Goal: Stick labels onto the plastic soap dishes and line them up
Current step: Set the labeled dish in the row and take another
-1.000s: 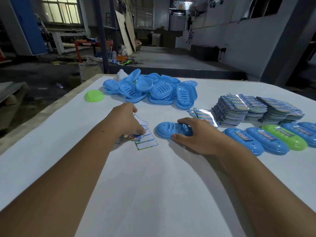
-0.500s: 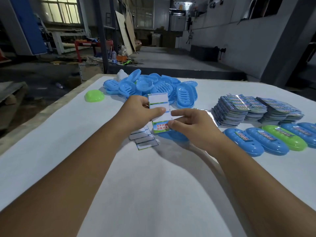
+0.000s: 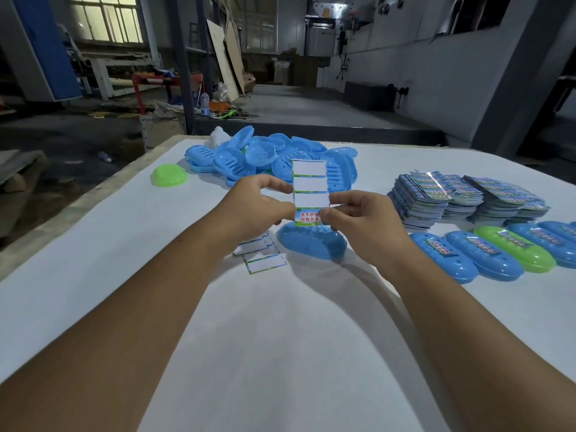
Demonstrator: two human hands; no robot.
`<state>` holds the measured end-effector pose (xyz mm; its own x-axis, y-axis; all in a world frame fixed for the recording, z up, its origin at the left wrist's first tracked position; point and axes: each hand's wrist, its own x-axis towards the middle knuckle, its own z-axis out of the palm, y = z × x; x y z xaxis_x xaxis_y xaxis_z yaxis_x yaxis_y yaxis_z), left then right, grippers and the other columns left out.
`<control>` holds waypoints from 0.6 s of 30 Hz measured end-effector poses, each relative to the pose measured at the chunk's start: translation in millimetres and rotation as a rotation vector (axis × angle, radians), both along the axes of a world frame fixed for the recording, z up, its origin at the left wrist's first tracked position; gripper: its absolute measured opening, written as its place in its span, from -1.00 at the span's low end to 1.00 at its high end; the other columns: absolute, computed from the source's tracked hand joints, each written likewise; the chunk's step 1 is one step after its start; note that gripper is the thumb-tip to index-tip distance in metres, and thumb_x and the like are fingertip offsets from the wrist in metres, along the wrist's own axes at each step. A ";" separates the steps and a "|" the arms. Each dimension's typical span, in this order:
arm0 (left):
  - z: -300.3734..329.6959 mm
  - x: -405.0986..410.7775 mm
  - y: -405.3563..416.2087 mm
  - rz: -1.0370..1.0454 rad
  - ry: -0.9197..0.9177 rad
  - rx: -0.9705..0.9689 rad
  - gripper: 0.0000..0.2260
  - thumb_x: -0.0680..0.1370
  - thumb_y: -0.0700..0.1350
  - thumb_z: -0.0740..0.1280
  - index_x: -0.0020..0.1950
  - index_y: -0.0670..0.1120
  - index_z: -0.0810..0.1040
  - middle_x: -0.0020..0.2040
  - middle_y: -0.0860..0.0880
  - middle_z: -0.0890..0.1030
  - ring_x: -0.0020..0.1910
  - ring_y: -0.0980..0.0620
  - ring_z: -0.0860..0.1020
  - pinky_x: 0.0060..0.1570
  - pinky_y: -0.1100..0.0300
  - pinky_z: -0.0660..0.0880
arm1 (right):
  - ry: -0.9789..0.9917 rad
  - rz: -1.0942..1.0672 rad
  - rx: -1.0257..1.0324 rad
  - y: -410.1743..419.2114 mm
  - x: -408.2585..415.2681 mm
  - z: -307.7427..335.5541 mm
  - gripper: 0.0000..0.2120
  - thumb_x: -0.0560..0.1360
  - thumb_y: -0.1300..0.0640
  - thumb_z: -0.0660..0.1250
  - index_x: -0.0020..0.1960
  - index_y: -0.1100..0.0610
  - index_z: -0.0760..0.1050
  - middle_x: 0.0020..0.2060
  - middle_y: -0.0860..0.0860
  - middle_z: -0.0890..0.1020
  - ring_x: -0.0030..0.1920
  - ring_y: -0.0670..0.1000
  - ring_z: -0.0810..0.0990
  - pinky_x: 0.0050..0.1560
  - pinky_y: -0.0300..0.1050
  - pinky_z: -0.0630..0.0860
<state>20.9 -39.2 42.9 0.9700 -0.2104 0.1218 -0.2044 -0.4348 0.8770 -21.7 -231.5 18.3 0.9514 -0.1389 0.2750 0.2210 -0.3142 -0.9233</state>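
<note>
A label strip (image 3: 310, 188) stands upright between my hands above the table; its upper three cells are blank and the bottom one carries a printed label. My left hand (image 3: 255, 204) pinches the strip's left edge. My right hand (image 3: 358, 219) pinches the printed label at the lower right corner. Right below lies a blue soap dish (image 3: 311, 243), upside down on the white table (image 3: 280, 338). To the right, a row of labelled dishes (image 3: 486, 254), blue with one green, runs toward the table's right edge.
A heap of blue soap dishes (image 3: 271, 160) lies at the back, a lone green dish (image 3: 169, 175) to its left. Spent label strips (image 3: 261, 252) lie under my left wrist. Stacks of label sheets (image 3: 461, 198) sit at the back right. The table's left edge runs diagonally.
My left hand lifted a label strip off the table and both hands raised it upright. My right hand left the blue dish and took the strip's lower corner.
</note>
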 end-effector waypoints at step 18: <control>4.2 -6.6 -0.5 -0.004 -0.001 0.021 -0.69 0.38 -0.09 0.54 0.04 0.15 0.58 -0.16 -0.04 0.71 -0.24 0.13 0.60 -0.22 0.17 0.43 | 0.011 -0.006 0.027 1.4 -4.1 4.3 -0.82 0.53 0.22 0.47 -0.13 -0.06 0.62 -0.33 -0.14 0.73 -0.41 -0.27 0.60 -0.38 -0.47 0.42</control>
<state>14.3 -39.7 47.0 0.9690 -0.2172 0.1180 -0.2071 -0.4526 0.8673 -25.9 -230.1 22.5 0.9533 -0.1522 0.2610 0.2093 -0.2901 -0.9338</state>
